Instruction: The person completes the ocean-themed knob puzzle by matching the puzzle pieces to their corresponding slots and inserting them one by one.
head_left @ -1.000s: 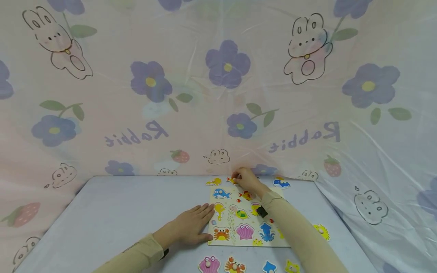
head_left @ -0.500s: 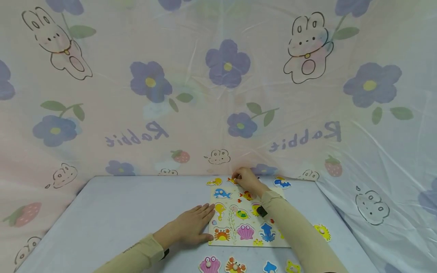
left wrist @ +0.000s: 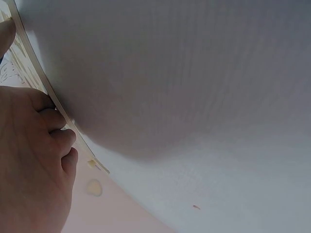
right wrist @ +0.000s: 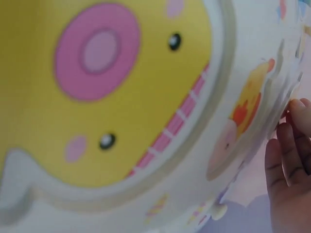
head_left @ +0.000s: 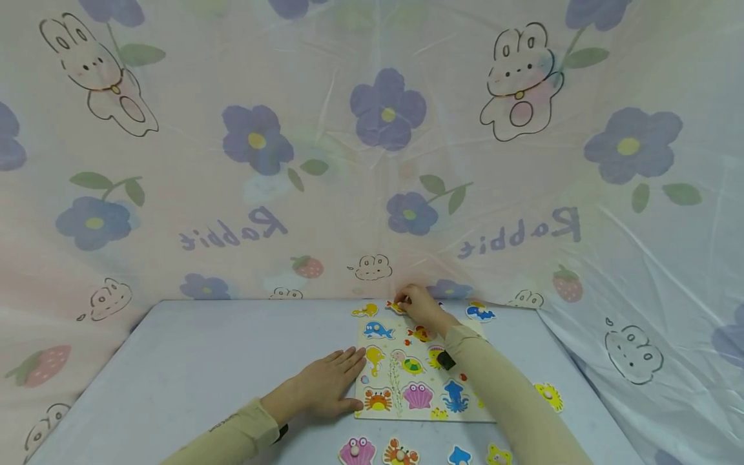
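Both hands (head_left: 330, 384) (head_left: 423, 307) stay put (right pinching fish (head_left: 396, 310)).

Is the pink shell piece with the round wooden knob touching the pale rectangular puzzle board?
Apart: the head view shows a strip of white tabletop between the pink shell piece and the puzzle board.

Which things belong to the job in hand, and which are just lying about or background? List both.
Job:
- puzzle board, left hand at its edge
- red-and-yellow piece, pinched by right hand
- likely shell piece and crab piece, since the board shows matching pictures

Background:
- patterned curtain
- table, apparently just support
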{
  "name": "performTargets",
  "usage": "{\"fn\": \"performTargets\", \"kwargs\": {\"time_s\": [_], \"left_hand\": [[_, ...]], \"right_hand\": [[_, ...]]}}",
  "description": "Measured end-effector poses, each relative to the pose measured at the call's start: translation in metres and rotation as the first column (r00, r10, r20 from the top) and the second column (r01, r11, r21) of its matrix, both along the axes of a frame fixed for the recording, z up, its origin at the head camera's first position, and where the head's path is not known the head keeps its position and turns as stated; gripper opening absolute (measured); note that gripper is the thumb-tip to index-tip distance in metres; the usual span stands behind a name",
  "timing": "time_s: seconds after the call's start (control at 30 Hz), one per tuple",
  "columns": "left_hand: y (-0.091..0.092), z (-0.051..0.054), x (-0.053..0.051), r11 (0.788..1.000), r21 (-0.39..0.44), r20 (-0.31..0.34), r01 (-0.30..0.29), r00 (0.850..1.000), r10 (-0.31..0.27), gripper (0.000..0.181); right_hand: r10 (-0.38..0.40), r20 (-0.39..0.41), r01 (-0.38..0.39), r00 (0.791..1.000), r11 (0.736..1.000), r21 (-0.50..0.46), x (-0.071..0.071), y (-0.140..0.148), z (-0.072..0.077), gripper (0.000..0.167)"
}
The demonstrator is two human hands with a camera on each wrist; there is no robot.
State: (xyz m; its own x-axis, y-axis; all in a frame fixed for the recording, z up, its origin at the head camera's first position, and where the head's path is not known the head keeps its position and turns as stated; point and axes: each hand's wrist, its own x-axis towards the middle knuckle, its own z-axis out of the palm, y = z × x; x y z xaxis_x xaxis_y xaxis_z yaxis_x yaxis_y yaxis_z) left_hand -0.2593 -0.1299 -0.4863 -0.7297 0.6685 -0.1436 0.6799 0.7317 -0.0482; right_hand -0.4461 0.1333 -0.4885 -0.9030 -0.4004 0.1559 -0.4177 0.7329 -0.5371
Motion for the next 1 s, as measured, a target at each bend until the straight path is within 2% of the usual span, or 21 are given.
{"fn": "performTargets", "kwargs": {"time_s": [0.33, 0.5, 0.7, 1.0], "left_hand": [[0.0, -0.002, -0.001, 1.0, 0.002, 0.003, 0.001, 1.0, -0.001, 0.088], [0.0, 0.0, 0.0, 1.0, -0.005, 0.0, 0.0, 1.0, 0.0, 0.088], [0.001, 0.0, -0.001, 1.0, -0.005, 0.005, 0.0, 1.0, 0.0, 0.088], [0.001, -0.003, -0.001, 1.0, -0.005, 0.014, -0.006, 1.0, 0.006, 0.089]], "right_hand": [[-0.009, -0.011, 0.01, 1.0, 0.999, 0.04, 0.012, 0.005, 0.016, 0.008], [0.023, -0.059, -0.021, 0.998, 0.999, 0.042, 0.02, 0.012, 0.025, 0.007], [0.07, -0.106, -0.063, 0.992, 0.996, 0.068, 0.026, 0.025, 0.026, 0.008], [0.075, -0.103, -0.068, 0.992, 0.995, 0.076, 0.041, 0.047, 0.026, 0.009]]}}
